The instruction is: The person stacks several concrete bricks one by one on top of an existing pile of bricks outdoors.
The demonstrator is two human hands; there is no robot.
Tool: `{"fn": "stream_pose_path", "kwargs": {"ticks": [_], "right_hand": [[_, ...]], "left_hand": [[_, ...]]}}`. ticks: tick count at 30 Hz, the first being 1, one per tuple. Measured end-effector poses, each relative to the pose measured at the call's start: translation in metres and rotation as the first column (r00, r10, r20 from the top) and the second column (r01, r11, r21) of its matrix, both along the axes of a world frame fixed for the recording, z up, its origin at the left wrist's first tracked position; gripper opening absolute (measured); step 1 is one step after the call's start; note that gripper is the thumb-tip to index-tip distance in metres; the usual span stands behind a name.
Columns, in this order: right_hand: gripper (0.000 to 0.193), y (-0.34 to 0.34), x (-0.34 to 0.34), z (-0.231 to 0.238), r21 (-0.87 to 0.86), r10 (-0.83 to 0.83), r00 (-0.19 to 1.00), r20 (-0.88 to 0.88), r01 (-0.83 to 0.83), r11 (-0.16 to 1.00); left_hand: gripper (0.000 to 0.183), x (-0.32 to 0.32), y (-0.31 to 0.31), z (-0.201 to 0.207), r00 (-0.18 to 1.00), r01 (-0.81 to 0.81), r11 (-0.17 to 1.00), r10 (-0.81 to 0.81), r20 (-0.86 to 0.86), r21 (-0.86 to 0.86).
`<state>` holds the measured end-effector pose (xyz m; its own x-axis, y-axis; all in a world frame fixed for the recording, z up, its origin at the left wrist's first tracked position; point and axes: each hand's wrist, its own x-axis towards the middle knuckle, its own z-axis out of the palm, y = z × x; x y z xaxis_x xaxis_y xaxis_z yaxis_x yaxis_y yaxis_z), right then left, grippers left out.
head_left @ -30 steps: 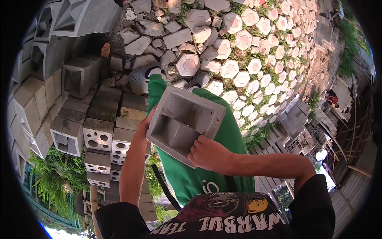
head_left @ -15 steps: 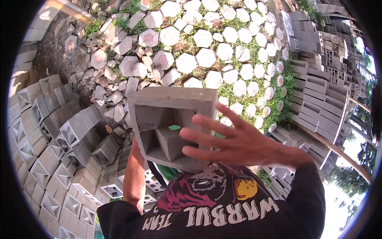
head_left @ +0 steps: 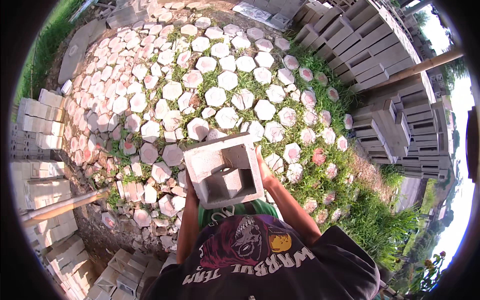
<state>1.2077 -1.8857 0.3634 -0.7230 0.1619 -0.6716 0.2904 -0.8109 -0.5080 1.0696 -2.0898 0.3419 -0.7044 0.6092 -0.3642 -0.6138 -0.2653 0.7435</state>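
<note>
A square grey concrete ventilation block (head_left: 200, 162) is held up in front of my body, its hollow face with angled inner walls turned up toward me. My left hand (head_left: 190, 184) supports the block's left side; most of it is hidden by the block. On the opposite side, my right hand (head_left: 263, 168) grips the block's right edge, with its fingers mostly out of sight behind it. Sunlight falls across the block's upper face.
Hexagonal pavers (head_left: 226, 118) with grass between them cover the ground ahead. Stacks of concrete blocks (head_left: 370, 62) stand at the right, with more blocks (head_left: 122, 272) at the lower left. A wooden pole (head_left: 65, 206) juts in from the left.
My right hand, spread open over the block before, now holds its right side. My view has turned, and the near block stacks have shifted to the lower left.
</note>
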Motion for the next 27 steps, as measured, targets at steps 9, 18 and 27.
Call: {"fn": "stream_pose_path", "kwargs": {"ticks": [9, 18, 27], "right_hand": [[0.067, 0.163, -0.096, -0.030, 0.155, -0.371, 0.928, -0.014, 0.369, 0.917], [0.066, 0.281, -0.159, -0.030, 0.250, -0.470, 0.879, -0.083, 0.475, 0.843], [0.064, 0.479, -0.222, -0.071, 0.356, -0.452, 0.876, -0.167, 0.481, 0.801]], "left_hand": [[0.061, -0.158, 0.213, 0.019, 0.936, 0.334, 0.943, -0.329, -0.125, 0.013], [0.062, -0.246, 0.396, -0.007, 0.843, 0.524, 0.837, -0.483, 0.236, -0.159], [0.063, -0.323, 0.598, -0.017, 0.833, 0.549, 0.790, -0.490, 0.255, -0.274]]}}
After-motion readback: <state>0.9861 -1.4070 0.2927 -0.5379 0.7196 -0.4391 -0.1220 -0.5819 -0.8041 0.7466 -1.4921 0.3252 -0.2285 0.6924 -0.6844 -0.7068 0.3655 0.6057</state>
